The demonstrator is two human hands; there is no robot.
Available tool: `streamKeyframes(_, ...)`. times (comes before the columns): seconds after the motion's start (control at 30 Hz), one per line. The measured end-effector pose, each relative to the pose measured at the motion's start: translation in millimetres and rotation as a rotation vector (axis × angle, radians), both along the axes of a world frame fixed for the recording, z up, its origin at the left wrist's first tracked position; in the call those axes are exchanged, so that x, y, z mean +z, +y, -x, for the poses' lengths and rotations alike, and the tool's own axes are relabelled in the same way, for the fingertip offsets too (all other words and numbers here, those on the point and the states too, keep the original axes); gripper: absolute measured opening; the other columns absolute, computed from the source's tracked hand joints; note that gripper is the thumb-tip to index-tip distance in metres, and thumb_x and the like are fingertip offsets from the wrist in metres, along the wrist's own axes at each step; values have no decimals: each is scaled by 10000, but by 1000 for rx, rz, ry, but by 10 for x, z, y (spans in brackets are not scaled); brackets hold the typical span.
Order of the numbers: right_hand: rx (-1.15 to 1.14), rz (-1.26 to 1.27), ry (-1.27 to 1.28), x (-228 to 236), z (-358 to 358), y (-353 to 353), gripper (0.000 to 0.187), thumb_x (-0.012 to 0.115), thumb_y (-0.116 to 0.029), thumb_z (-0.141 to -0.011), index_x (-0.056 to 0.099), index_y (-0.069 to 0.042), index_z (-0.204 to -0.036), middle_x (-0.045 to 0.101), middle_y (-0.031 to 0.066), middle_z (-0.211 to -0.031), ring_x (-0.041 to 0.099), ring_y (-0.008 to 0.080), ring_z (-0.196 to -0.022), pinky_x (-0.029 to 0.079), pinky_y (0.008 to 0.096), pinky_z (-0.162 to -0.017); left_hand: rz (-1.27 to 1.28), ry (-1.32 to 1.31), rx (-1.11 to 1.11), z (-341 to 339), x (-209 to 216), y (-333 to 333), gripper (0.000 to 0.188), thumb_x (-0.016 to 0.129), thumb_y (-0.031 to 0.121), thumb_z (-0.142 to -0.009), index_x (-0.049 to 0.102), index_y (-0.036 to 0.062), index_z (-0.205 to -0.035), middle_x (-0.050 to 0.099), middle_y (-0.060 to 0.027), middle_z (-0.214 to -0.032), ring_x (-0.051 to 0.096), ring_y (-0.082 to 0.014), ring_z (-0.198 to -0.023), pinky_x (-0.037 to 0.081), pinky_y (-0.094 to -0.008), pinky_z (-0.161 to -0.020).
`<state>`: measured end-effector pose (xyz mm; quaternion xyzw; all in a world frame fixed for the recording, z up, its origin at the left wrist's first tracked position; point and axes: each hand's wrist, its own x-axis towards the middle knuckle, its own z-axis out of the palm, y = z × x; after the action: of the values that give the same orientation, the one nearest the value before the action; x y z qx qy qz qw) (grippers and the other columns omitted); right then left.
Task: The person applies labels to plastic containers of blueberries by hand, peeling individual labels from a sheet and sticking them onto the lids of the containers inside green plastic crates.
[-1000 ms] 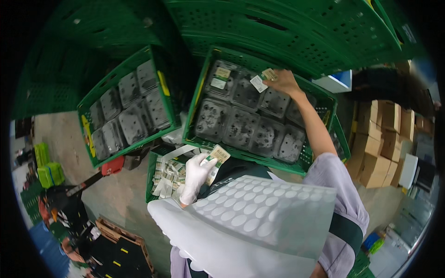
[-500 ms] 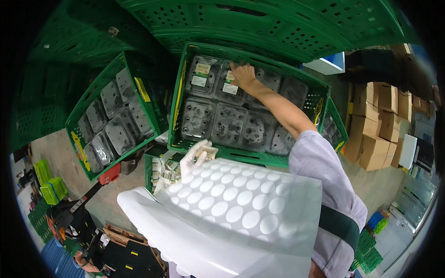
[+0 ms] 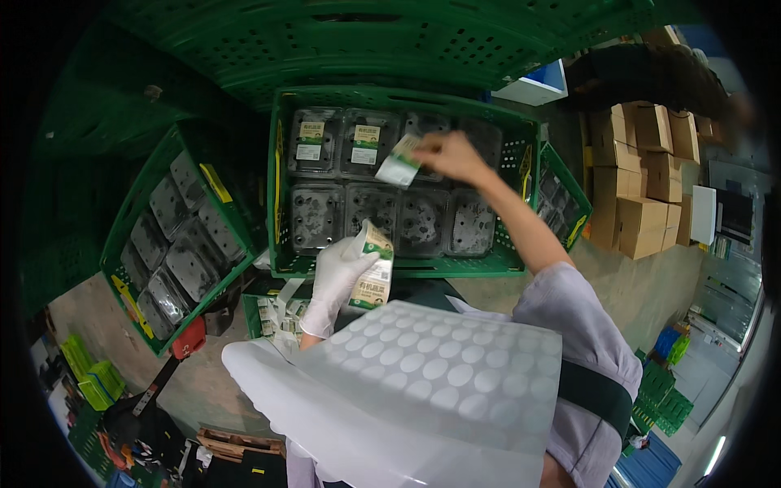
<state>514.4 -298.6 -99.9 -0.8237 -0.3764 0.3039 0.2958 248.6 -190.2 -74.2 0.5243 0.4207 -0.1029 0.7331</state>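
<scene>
My left hand point(image 3: 332, 281), in a white glove, is closed on a strip of labels point(image 3: 374, 281) at the near edge of a green crate point(image 3: 468, 267). Between the bare fingers of my right hand point(image 3: 457, 156) is a single green, cream and white label point(image 3: 399, 169), slightly blurred, held over the crate's back row. Clear plastic clamshell boxes point(image 3: 316, 213) with dark, hard-to-make-out contents fill the crate in two rows. Two back-left boxes carry labels on their lids. A sheet of white round stickers point(image 3: 439, 354) lies across my left forearm and in front of my body.
Another green crate of clamshell boxes point(image 3: 198, 264) stands tilted at the left. A small green crate point(image 3: 254, 313) with label strips sits below the main crate. Behind rises a green perforated crate wall point(image 3: 358, 49). Cardboard boxes point(image 3: 643, 220) are stacked at the right.
My right hand has come away from the second back-row box, where a label sits, and now holds another label. My left hand has risen, bringing the label strip into fuller view.
</scene>
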Motion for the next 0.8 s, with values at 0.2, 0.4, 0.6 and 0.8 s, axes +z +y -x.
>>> streamKeyframes(0.2,206,493,-415,-1001,-630,-58,580,711,-475,-641,597,-9,-967,632,158,-803,621,287,-758,495,367,-677,-435,-280,-267,154,-67,-15,173,591,107,-826,608,-31,-929,574,-43,-1024,552,-73,-800,444,-208,-712)
streamKeyframes(0.4,78,565,-493,-761,-378,4,684,652,-593,-637,584,-29,-1019,632,169,-815,625,290,-765,499,369,-667,-43,-301,102,-77,29,-129,322,450,49,-884,460,-23,-1198,588,-82,-1012,535,-81,-877,430,-203,-770)
streamKeyframes(0.6,182,-102,480,396,559,-312,239,668,-197,-765,635,-3,-900,652,54,-734,594,87,-661,475,224,-622,-355,-344,246,-428,-48,-313,194,549,-26,-808,609,-26,-992,627,-78,-929,561,-84,-826,450,-205,-733)
streamKeyframes(0.8,-253,-220,254,248,448,-657,108,646,-164,-745,676,-60,-756,618,86,-625,582,117,-540,447,262,-503,-375,-29,-42,-459,-63,-351,280,736,219,-660,577,-7,-703,622,-54,-697,542,-58,-623,443,-226,-574)
